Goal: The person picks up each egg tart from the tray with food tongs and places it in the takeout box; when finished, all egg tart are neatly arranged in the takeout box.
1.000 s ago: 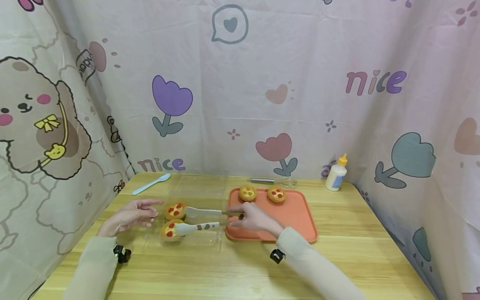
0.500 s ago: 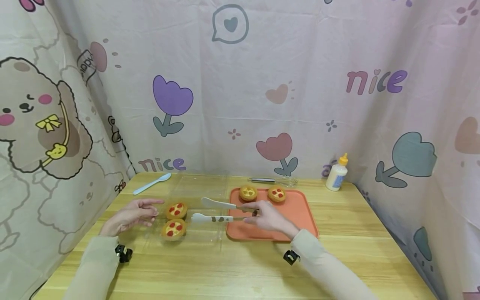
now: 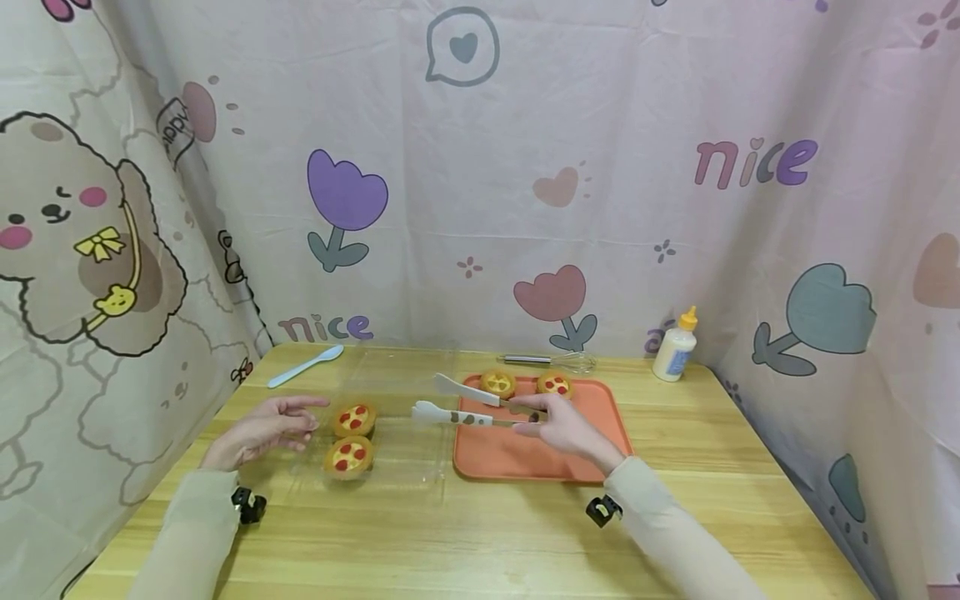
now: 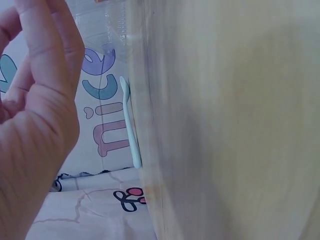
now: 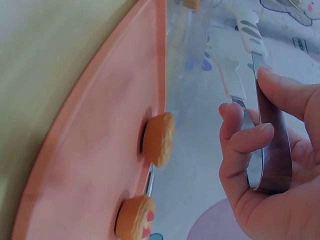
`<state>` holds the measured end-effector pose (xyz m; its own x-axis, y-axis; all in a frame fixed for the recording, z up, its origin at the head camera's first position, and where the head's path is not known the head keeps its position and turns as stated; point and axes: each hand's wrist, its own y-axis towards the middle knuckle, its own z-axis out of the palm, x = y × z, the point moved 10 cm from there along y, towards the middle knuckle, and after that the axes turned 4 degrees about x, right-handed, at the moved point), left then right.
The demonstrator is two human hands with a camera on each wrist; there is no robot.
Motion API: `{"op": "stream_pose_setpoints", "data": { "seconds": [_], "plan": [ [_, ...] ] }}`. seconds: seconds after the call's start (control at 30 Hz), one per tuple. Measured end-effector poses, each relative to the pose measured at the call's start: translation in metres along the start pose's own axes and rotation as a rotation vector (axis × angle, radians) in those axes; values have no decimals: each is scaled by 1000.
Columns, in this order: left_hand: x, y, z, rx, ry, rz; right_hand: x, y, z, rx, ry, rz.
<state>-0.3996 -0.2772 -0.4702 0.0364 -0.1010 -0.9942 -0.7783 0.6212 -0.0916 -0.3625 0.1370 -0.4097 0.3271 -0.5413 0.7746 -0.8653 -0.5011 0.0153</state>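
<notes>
My right hand (image 3: 566, 427) holds a pair of tongs (image 5: 270, 145) by its metal handle, thumb on one arm and fingers curled round the other. The white tong tips stand apart with nothing between them, above the left edge of the orange tray (image 3: 517, 458). On that tray sit two small tarts, one with yellow topping (image 3: 497, 383) and one with red pieces (image 3: 555, 384). Two more red-topped tarts (image 3: 354, 421) lie in a clear plastic box (image 3: 408, 467). Beside its left edge my left hand (image 3: 262, 431) hovers with loosely bent fingers, holding nothing.
The box's clear lid (image 3: 397, 371) lies opened toward the back. A light blue spoon (image 3: 306, 367) rests at the back left. Behind the tray lies a whisk (image 3: 551, 362). A white glue bottle with a yellow cap (image 3: 675, 350) stands at the back right, before the curtain.
My right hand has drawn the tongs away from the front boxed tart, rightward and back over the tray's left side. That tart stays in the box. My left hand has hardly moved.
</notes>
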Motion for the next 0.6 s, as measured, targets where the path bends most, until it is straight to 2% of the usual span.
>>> {"op": "stream_pose_setpoints", "data": {
  "seconds": [0.27,0.6],
  "plan": [
    [1,0,-2,-6,24,7,-15,-12,-18,-39,6,22],
    [-1,-1,0,-3,42,13,-39,-27,-42,-131,15,65]
  ]
}}
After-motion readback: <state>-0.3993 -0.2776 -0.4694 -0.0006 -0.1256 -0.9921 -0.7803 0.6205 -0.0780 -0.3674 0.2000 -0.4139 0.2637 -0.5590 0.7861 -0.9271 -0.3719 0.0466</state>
